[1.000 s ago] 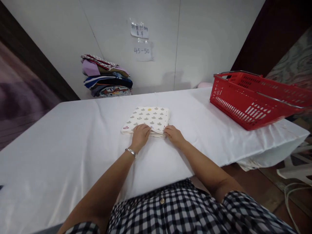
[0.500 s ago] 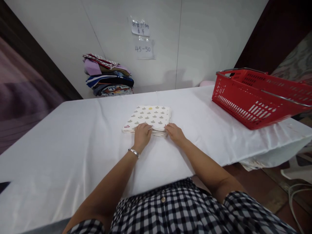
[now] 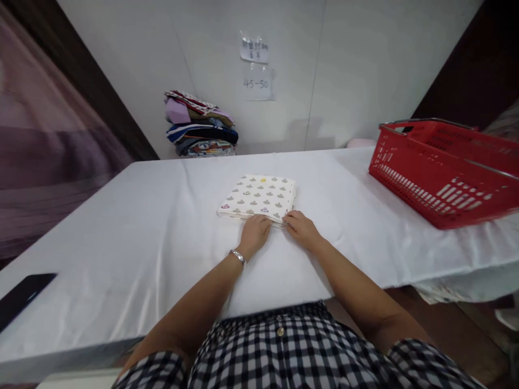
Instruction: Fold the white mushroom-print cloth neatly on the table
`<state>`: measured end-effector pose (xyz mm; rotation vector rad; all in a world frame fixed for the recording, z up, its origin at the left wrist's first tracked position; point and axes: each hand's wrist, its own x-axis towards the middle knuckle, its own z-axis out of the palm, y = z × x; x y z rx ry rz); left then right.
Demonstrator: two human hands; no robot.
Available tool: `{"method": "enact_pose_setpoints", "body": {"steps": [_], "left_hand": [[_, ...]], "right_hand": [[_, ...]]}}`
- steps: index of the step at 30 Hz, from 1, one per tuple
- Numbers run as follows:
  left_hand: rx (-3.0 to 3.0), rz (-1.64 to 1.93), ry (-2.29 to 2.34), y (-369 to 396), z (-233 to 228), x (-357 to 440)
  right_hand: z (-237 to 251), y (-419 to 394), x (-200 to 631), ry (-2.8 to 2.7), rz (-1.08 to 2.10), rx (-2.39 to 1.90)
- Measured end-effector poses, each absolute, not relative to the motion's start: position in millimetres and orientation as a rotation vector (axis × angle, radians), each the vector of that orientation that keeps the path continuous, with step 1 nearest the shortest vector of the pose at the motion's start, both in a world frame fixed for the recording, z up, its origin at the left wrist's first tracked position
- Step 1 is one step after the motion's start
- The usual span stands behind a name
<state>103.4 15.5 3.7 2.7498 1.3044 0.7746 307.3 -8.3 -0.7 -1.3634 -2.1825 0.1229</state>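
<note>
A folded white cloth (image 3: 261, 195) printed with grey, yellow and red duck-like shapes lies flat on the white-covered table, its layers showing along the near edge. My left hand (image 3: 255, 233), with a silver bracelet at the wrist, is closed on the middle of that near edge. At the near right corner, the fingers of my right hand (image 3: 302, 229) pinch the layers. Both fingertips are partly hidden by the cloth and by the backs of the hands.
A red plastic basket (image 3: 441, 173) with metal handles stands on the right of the table (image 3: 170, 227). Against the wall at the back left is a stack of folded fabrics (image 3: 201, 127). A black phone-like slab (image 3: 24, 297) lies at the left edge. Paper signs (image 3: 258, 84) hang on the wall.
The view has swung left, bringing more of the black slab into sight. My left hand has slid down from the cloth's top to its near edge. My right hand stays at the corner.
</note>
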Motion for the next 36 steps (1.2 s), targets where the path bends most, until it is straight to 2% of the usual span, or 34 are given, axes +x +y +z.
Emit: {"method": "enact_pose_setpoints", "body": {"steps": [7, 15, 18, 29, 36], "left_hand": [[2.638, 0.809, 1.389, 14.3, 4.1, 85.4], [2.066, 1.016, 1.993, 34.2, 2.9, 21.2], [1.85, 1.074, 2.085, 40.3, 0.5, 8.5], [2.003, 1.28, 2.027, 46.8, 1.7, 16.3], [2.272, 1.11, 1.753, 32.3, 5.3, 34.6]], "right_hand": [[-8.2, -8.2, 307.5, -2.1, 0.172, -1.367], [-14.0, -6.1, 306.3, -2.031, 0.115, -1.345], [-13.0, -7.7, 305.2, -2.039, 0.078, -1.336], [6.9, -3.0, 285.3, -2.168, -0.177, -1.349], [24.3, 24.2, 252.0, -2.373, -0.041, -1.377]]}}
